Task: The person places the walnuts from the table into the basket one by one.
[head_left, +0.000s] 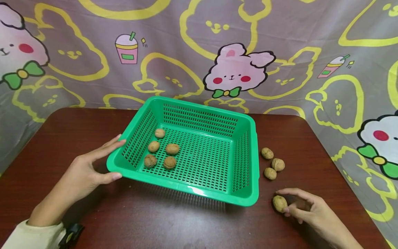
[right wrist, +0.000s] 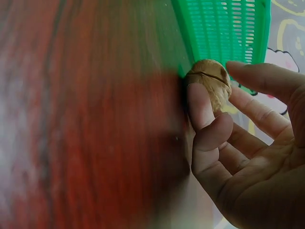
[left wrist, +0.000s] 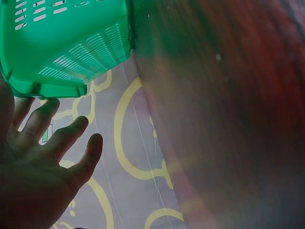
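Note:
A green plastic basket (head_left: pixel 199 197) with slotted walls stands on the table, several walnuts (head_left: pixel 169 162) lying on the left of its floor. My left hand (head_left: pixel 84 173) spans its near left corner, thumb at the front rim and straight, spread fingers (left wrist: pixel 66 136) touching the left rim. To the right of the basket, my right hand (head_left: pixel 314 211) pinches a single walnut (head_left: pixel 280 203) low over the tabletop. In the right wrist view, thumb and fingertips close around this walnut (right wrist: pixel 209 83). Three more walnuts (head_left: pixel 269 173) lie just beyond it, beside the basket's right wall.
The dark red-brown wooden table (head_left: pixel 186 228) reaches back to a curtain (head_left: pixel 174 41) printed with cartoon rabbits and yellow outlines, which also hangs along the right side. A black strap (head_left: pixel 71 235) shows by the left sleeve (head_left: pixel 37 237).

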### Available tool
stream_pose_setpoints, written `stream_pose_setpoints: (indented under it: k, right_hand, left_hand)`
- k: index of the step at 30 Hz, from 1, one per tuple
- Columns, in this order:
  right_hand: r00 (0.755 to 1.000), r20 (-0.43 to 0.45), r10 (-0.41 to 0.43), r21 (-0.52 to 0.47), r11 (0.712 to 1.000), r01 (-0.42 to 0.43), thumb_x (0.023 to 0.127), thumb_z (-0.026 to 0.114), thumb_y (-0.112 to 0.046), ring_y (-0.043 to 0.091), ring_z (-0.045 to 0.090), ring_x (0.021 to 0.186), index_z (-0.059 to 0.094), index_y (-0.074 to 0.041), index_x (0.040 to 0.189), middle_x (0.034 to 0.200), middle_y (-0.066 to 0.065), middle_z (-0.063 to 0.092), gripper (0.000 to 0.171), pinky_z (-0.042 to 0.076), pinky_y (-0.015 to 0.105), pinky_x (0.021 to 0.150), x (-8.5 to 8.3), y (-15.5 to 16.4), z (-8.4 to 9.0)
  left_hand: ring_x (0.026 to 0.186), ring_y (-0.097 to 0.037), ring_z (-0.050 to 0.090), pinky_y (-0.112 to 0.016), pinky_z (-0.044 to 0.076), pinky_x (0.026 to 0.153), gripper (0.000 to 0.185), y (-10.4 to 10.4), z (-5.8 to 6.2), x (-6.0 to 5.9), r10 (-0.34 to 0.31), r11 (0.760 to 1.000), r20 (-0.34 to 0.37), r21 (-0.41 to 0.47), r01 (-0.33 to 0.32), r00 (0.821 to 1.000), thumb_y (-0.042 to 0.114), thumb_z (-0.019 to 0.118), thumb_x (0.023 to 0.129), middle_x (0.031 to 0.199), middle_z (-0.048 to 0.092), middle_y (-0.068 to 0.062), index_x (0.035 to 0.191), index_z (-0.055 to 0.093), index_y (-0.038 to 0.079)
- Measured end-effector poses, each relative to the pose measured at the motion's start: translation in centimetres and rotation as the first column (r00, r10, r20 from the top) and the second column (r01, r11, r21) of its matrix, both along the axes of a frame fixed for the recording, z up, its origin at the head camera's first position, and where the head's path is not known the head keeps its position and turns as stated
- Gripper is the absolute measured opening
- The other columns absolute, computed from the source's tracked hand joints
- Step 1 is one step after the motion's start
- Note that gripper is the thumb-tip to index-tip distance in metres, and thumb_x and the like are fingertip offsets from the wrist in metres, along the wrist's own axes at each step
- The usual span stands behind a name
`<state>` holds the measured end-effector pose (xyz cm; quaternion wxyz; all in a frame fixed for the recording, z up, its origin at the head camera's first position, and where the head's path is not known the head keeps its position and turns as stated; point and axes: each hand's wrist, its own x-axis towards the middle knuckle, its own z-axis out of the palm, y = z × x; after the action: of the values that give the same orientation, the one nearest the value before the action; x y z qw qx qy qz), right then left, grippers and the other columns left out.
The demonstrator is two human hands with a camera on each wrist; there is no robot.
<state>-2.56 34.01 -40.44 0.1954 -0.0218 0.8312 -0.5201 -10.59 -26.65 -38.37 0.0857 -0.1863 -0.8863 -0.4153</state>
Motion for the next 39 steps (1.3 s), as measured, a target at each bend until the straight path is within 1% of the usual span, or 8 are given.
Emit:
stream_pose_setpoints:
  k: [6, 12, 18, 26, 29, 33, 36, 39]
  right_hand:
    - [0.999, 0.023, 0.032, 0.008, 0.999, -0.032, 0.106, 0.060, -0.011, 0.016, 0.068, 0.073, 0.063, -0.014, 0.140, 0.089, -0.001, 0.075, 0.035, 0.053, 0.035, 0.058, -0.5, -0.4, -0.2]
    - [0.997, -0.060, 0.047, 0.021, 0.999, -0.046, 0.103, 0.063, -0.006, 0.011, 0.069, 0.077, 0.063, -0.005, 0.137, 0.089, -0.003, 0.076, 0.034, 0.053, 0.033, 0.058, -0.5, -0.9, -0.3]
    - [0.993, -0.109, 0.041, 0.030, 0.999, -0.038, 0.103, 0.062, -0.004, 0.011, 0.073, 0.082, 0.063, -0.002, 0.135, 0.095, -0.004, 0.076, 0.033, 0.057, 0.031, 0.066, -0.6, -1.3, -0.1]
    - [0.987, -0.163, -0.004, 0.001, 1.000, 0.004, 0.101, 0.063, -0.001, 0.019, 0.074, 0.085, 0.064, -0.006, 0.137, 0.108, -0.005, 0.077, 0.036, 0.059, 0.032, 0.069, -1.3, -2.1, 1.9]
    - [0.982, -0.183, -0.044, 0.004, 0.999, 0.045, 0.101, 0.065, -0.002, 0.018, 0.074, 0.085, 0.065, -0.009, 0.137, 0.102, -0.004, 0.078, 0.037, 0.058, 0.031, 0.069, -1.7, -2.5, 3.2]
    - [0.977, -0.187, -0.101, -0.086, 0.993, 0.086, 0.101, 0.065, -0.001, 0.018, 0.075, 0.086, 0.065, -0.010, 0.137, 0.107, -0.003, 0.078, 0.038, 0.058, 0.031, 0.070, -2.8, -3.4, 4.9]
    - [0.978, -0.176, -0.110, -0.219, 0.973, 0.070, 0.101, 0.062, 0.004, 0.017, 0.074, 0.085, 0.064, -0.008, 0.138, 0.113, -0.002, 0.077, 0.039, 0.057, 0.031, 0.070, -4.0, -4.4, 6.3]
    - [0.982, -0.166, -0.092, -0.293, 0.955, 0.040, 0.101, 0.061, 0.004, 0.017, 0.070, 0.081, 0.062, -0.005, 0.139, 0.116, -0.001, 0.076, 0.039, 0.056, 0.031, 0.070, -5.3, -5.9, 7.9]
  left_hand:
    - [0.141, 0.021, 0.035, 0.002, 0.025, 0.103, 0.089, 0.0, 0.0, 0.1, 0.002, 1.000, 0.014, 0.009, -0.002, 1.000, 0.007, 0.095, 0.071, 0.162, 0.045, 0.019, 0.151, 0.059, 0.023]
    - [0.140, 0.022, 0.035, 0.001, 0.025, 0.103, 0.089, 0.1, 0.1, 0.1, 0.023, 1.000, 0.027, -0.002, -0.023, 0.999, 0.009, 0.096, 0.071, 0.162, 0.046, 0.019, 0.150, 0.060, 0.025]
    - [0.141, 0.021, 0.036, 0.002, 0.026, 0.104, 0.089, 0.1, 0.1, 0.0, 0.002, 1.000, 0.004, 0.006, -0.002, 1.000, 0.008, 0.095, 0.070, 0.161, 0.046, 0.020, 0.150, 0.060, 0.023]
    - [0.139, 0.022, 0.036, 0.003, 0.027, 0.101, 0.089, 0.0, 0.1, 0.0, 0.006, 1.000, 0.010, -0.002, -0.006, 1.000, 0.009, 0.096, 0.071, 0.162, 0.045, 0.020, 0.151, 0.059, 0.024]
    - [0.139, 0.022, 0.036, 0.003, 0.028, 0.101, 0.089, 0.0, 0.1, 0.0, 0.007, 1.000, 0.011, -0.003, -0.007, 1.000, 0.009, 0.096, 0.071, 0.162, 0.046, 0.019, 0.151, 0.059, 0.024]
    - [0.139, 0.022, 0.036, 0.003, 0.028, 0.101, 0.090, 0.0, 0.0, 0.0, 0.005, 1.000, 0.009, 0.004, -0.005, 1.000, 0.009, 0.095, 0.071, 0.162, 0.046, 0.018, 0.151, 0.059, 0.023]
    - [0.139, 0.022, 0.036, 0.002, 0.028, 0.102, 0.090, 0.0, 0.0, 0.0, 0.000, 1.000, 0.001, 0.009, 0.000, 1.000, 0.008, 0.096, 0.070, 0.162, 0.047, 0.017, 0.150, 0.059, 0.022]
    - [0.140, 0.021, 0.037, 0.002, 0.028, 0.102, 0.089, 0.0, 0.1, 0.0, -0.003, 1.000, -0.003, 0.014, 0.003, 1.000, 0.007, 0.096, 0.070, 0.161, 0.047, 0.018, 0.150, 0.060, 0.022]
